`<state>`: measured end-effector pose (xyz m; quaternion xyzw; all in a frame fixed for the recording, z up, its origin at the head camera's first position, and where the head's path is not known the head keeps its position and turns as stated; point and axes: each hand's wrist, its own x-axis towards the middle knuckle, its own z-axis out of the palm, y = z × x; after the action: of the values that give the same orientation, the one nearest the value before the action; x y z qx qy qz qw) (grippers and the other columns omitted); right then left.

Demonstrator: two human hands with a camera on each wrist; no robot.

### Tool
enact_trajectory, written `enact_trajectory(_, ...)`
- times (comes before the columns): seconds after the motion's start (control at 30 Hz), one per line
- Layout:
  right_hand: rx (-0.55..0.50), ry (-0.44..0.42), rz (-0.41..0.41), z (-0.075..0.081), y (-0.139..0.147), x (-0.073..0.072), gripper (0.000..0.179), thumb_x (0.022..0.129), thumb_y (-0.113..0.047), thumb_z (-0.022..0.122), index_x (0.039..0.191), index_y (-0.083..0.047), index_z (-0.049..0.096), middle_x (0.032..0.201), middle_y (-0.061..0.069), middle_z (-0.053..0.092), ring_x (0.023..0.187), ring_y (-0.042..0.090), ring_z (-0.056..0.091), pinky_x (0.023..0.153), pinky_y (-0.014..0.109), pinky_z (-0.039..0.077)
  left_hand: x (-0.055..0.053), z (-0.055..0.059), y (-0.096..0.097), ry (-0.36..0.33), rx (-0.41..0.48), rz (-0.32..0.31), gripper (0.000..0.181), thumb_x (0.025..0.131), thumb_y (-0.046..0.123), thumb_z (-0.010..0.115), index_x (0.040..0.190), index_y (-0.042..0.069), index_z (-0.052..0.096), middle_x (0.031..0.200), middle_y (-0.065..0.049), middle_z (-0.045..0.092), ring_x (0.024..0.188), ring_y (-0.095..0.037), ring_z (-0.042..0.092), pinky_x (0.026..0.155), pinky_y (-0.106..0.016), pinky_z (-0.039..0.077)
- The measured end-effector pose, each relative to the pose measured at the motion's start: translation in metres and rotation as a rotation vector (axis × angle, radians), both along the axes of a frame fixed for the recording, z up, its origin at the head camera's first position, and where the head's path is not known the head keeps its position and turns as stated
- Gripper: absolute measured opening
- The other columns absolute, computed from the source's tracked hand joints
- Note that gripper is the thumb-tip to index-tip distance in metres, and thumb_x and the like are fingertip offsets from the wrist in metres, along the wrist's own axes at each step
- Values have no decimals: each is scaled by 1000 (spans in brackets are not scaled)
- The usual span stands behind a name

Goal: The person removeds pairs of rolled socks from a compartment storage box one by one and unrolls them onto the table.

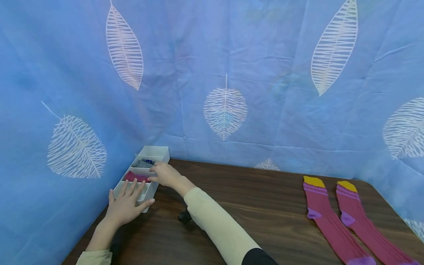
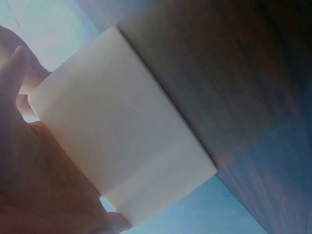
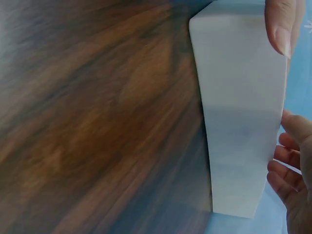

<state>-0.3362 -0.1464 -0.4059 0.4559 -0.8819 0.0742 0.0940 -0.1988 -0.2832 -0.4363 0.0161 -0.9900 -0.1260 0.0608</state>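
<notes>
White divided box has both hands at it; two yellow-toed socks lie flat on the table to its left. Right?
One slip: the head view shows the yellow-toed socks lying to the right of the white divided box. Left hand and right hand are at it.

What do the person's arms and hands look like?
The left hand and right hand are bare, without gloves. The pale cream fabric right sleeve is long, with black material at its upper end; the pale cream fabric left sleeve ends above the wrist.
</notes>
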Motion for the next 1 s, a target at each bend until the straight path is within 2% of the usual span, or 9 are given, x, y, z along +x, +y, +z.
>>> enact_trajectory(0.17,52,0,0,6,-10,-5,39,92,-45,64,119,-18,71,110,-4,72,98,7,66,85,17,53,1,1,1,13,6,0,97,84,73,50,155,11,24,160,-24,18,148,-47,6,105,-78,-12)
enact_trajectory(0.37,143,-29,-71,11,-21,-8,42,88,-54,64,119,-26,71,112,-12,72,104,5,65,89,19,52,1,3,2,8,9,9,107,82,76,50,154,2,21,160,-24,18,148,-47,8,105,-77,-11)
enact_trajectory(0.5,182,-58,-117,9,-32,-5,37,89,-55,63,119,-33,70,116,-18,70,114,7,58,98,24,48,2,2,2,5,9,17,108,82,76,50,154,1,21,160,-25,18,148,-47,8,106,-77,-11)
enact_trajectory(0.63,199,-94,-196,8,-39,-3,30,89,-56,63,113,-40,72,114,-22,68,119,8,50,104,30,42,3,2,1,13,2,18,108,82,76,50,154,2,22,160,-24,18,147,-48,10,106,-77,-10)
enact_trajectory(0.87,253,-127,-301,8,-47,3,28,87,-57,64,112,-46,70,119,-24,65,125,9,40,107,33,30,5,2,3,8,15,12,105,83,73,52,154,2,22,160,-24,19,147,-47,11,105,-78,-11)
enact_trajectory(1.0,283,-167,-351,12,-49,7,27,88,-55,64,113,-46,69,126,-24,62,136,11,33,113,36,25,4,2,3,5,6,14,105,83,73,52,154,2,22,160,-23,19,148,-47,10,106,-77,-10)
